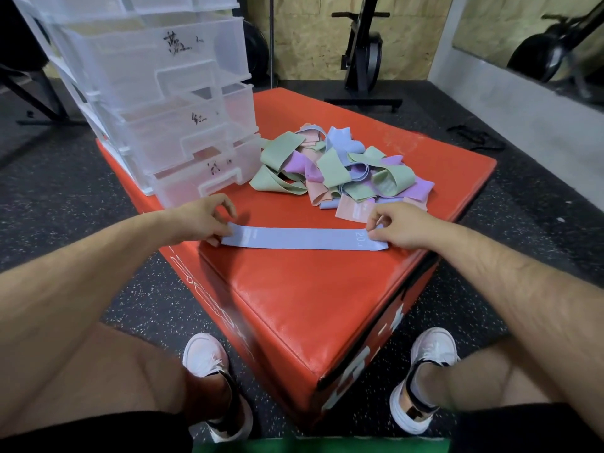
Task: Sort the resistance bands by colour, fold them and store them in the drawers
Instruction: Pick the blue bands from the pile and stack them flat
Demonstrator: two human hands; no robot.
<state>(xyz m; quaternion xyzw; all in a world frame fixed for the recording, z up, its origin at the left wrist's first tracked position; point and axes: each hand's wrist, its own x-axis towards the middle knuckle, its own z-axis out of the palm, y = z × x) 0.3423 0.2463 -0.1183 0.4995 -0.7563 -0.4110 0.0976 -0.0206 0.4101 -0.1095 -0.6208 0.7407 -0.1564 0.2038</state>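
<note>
A red padded plyo box (310,308) stands between the person's white shoes (206,354). On its near part a blue resistance band (300,238) lies flat and stretched out sideways. The left hand (206,220) pinches its left end and the right hand (397,227) pinches its right end. Beyond it, a tangled pile of green, purple, pink and blue bands (340,171) sits on the box. A translucent drawer unit (170,93) stands to the pile's left, with an exercise machine (362,50) behind on the floor.
</note>
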